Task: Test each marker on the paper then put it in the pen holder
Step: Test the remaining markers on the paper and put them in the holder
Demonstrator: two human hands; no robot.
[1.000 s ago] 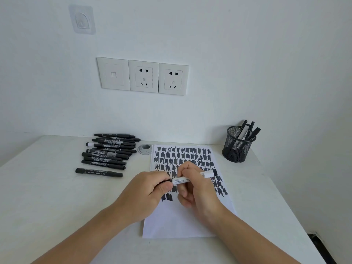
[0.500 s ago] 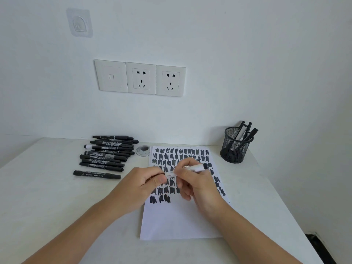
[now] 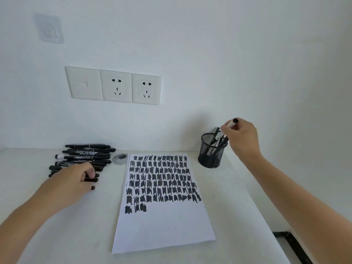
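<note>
While the right hand (image 3: 241, 138) is held above the pen holder (image 3: 208, 157), a white marker (image 3: 230, 124) is pinched between its thumb and curled fingers. The black end of this marker is pointed upward, and its lower end is let down to the rim of the holder, among the stored markers (image 3: 222, 141) which are leaned there. The holder is made of black wire mesh and is placed at the far right part of the white table (image 3: 47, 235), close to the wall (image 3: 209, 54). The paper (image 3: 163, 225) is laid flat in the middle of the table, just beside the holder; its upper part is filled with rows of black test marks (image 3: 162, 180), and its lower part is left white. At the far left of the table a pile of black markers (image 3: 87, 155) is laid, all of them turned sideways and packed close together. The left hand (image 3: 76, 178) is stretched over the near edge of this pile with the fingers bent downward on the markers, but it cannot be told if one of them is really gripped, because the hand itself covers them. A round grey cable grommet (image 3: 120, 159) is set into the table between the pile and the paper. On the white wall a row of three socket plates (image 3: 114, 85) is mounted, and higher to the left a clear adhesive hook (image 3: 48, 29) is stuck. At the lower right, beyond the table edge, a dark strip (image 3: 291, 244) is seen.
</note>
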